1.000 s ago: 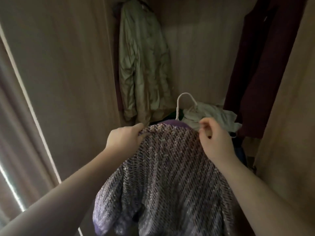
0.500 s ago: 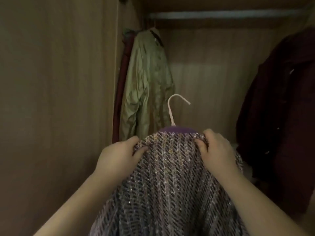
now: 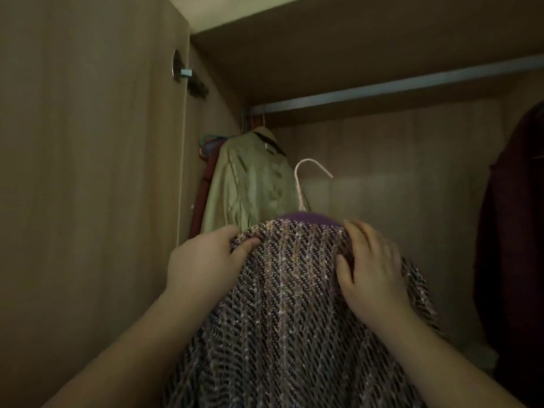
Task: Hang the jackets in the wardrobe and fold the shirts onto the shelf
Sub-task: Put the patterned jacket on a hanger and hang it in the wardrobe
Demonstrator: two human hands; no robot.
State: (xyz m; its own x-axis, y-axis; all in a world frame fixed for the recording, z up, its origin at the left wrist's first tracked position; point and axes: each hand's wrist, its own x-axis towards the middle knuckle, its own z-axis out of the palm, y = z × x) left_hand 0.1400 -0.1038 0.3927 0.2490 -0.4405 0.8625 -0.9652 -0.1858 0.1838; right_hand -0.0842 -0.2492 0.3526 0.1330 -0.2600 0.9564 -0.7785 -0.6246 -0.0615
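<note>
A purple tweed jacket [image 3: 291, 293] with a woven zigzag pattern sits on a white hanger [image 3: 303, 178], held up inside the wardrobe. My left hand [image 3: 203, 260] grips its left shoulder and my right hand [image 3: 371, 266] grips its right shoulder. The hanger's hook points up and right, well below the metal rail [image 3: 397, 86] and not touching it. The jacket's lower part runs out of view at the bottom.
A pale green jacket [image 3: 253, 184] hangs at the rail's left end, with a red garment [image 3: 203, 195] and coloured hangers behind it. A dark maroon coat [image 3: 512, 231] hangs at the right. The open wardrobe door [image 3: 88, 172] stands at my left.
The view has tilted upward and the rail has come into sight. Both hands have lifted the tweed jacket higher, toward the rail, keeping their grip on its shoulders.
</note>
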